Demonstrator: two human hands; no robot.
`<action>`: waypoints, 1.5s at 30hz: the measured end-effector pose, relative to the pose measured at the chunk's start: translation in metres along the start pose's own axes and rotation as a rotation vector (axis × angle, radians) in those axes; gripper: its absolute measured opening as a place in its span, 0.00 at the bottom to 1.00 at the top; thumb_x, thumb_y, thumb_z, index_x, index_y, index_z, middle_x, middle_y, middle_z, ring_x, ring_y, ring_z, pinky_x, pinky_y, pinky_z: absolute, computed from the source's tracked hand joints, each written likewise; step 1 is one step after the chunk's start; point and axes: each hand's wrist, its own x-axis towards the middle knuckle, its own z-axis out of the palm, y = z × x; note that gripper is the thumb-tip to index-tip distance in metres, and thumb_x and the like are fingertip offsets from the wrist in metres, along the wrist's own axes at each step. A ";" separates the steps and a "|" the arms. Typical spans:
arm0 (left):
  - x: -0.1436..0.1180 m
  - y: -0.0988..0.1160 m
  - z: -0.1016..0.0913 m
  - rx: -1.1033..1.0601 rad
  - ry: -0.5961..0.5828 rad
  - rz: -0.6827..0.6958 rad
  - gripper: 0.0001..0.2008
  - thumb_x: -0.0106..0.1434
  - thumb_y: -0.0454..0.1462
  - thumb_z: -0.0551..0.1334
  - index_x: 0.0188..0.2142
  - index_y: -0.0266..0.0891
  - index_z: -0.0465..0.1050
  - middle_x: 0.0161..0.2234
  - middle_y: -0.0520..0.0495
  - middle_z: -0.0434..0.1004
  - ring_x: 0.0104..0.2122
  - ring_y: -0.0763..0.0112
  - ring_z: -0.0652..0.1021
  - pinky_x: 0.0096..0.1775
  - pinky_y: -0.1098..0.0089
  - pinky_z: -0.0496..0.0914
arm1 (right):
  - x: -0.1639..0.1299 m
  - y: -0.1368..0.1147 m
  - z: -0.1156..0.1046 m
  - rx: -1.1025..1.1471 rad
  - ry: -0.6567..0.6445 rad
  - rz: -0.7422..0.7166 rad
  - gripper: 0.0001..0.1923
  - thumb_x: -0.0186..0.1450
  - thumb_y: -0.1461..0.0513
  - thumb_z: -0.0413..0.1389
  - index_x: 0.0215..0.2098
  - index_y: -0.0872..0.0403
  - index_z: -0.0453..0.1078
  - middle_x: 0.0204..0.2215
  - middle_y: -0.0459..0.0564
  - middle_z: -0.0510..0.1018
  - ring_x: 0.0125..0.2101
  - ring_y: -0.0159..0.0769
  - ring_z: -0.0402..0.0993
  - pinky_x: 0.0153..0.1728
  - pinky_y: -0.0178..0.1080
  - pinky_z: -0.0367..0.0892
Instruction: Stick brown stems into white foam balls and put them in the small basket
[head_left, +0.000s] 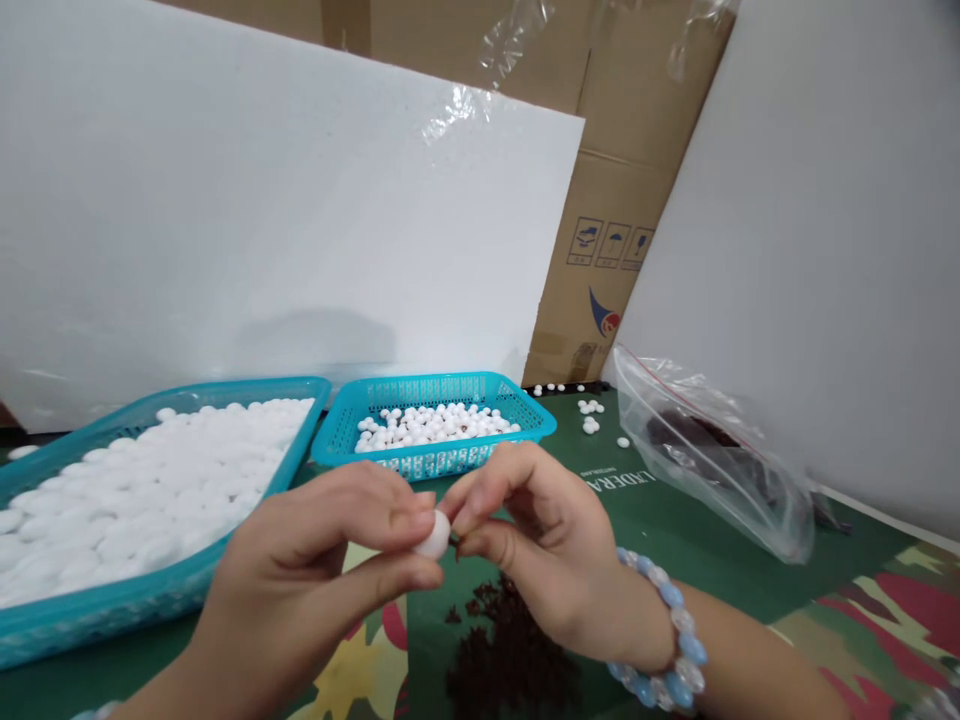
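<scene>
Left hand pinches a ball between thumb and finger above the bench; right hand clamps a dark bit at its side. Likely light and smooth, the ball may slip or dent: hold gently across its middle. The bit seems brittle.

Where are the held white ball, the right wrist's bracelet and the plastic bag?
Held white ball [433, 538]: head view, its exposed rounded side.
Bracelet [691, 649]: head view, a bead on its band.
Plastic bag [712, 493]: head view, its clear side.
</scene>
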 end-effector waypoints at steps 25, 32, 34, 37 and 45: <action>0.004 0.004 0.003 0.103 -0.157 0.301 0.09 0.50 0.32 0.53 0.26 0.48 0.69 0.14 0.56 0.68 0.16 0.77 0.69 0.17 0.78 0.68 | -0.002 -0.004 -0.006 -0.141 -0.115 -0.192 0.10 0.50 0.75 0.44 0.23 0.54 0.53 0.21 0.45 0.64 0.21 0.24 0.63 0.18 0.26 0.61; 0.001 0.005 0.006 0.103 -0.149 0.264 0.09 0.49 0.32 0.54 0.26 0.48 0.69 0.14 0.56 0.67 0.16 0.77 0.69 0.19 0.77 0.70 | -0.003 -0.003 -0.007 -0.175 -0.125 -0.248 0.12 0.48 0.76 0.42 0.22 0.54 0.52 0.20 0.44 0.63 0.19 0.23 0.61 0.17 0.26 0.60; -0.003 0.006 0.008 0.102 -0.131 0.276 0.11 0.49 0.31 0.54 0.29 0.50 0.68 0.15 0.56 0.68 0.17 0.76 0.69 0.18 0.78 0.69 | -0.003 -0.003 -0.009 -0.209 -0.156 -0.254 0.13 0.47 0.77 0.41 0.22 0.54 0.52 0.20 0.44 0.63 0.20 0.24 0.61 0.18 0.26 0.60; -0.004 0.007 0.010 0.117 -0.072 0.258 0.12 0.49 0.31 0.55 0.30 0.51 0.67 0.15 0.57 0.68 0.17 0.76 0.68 0.21 0.77 0.70 | -0.001 -0.003 -0.011 -0.219 -0.193 -0.245 0.14 0.46 0.78 0.41 0.22 0.54 0.52 0.21 0.44 0.63 0.21 0.24 0.61 0.20 0.27 0.61; 0.004 0.004 0.003 0.120 -0.048 0.323 0.09 0.48 0.33 0.57 0.29 0.49 0.69 0.20 0.57 0.71 0.21 0.78 0.71 0.28 0.79 0.70 | 0.004 0.002 -0.007 -0.176 -0.121 -0.149 0.09 0.53 0.70 0.48 0.24 0.52 0.51 0.20 0.43 0.61 0.24 0.28 0.64 0.23 0.31 0.64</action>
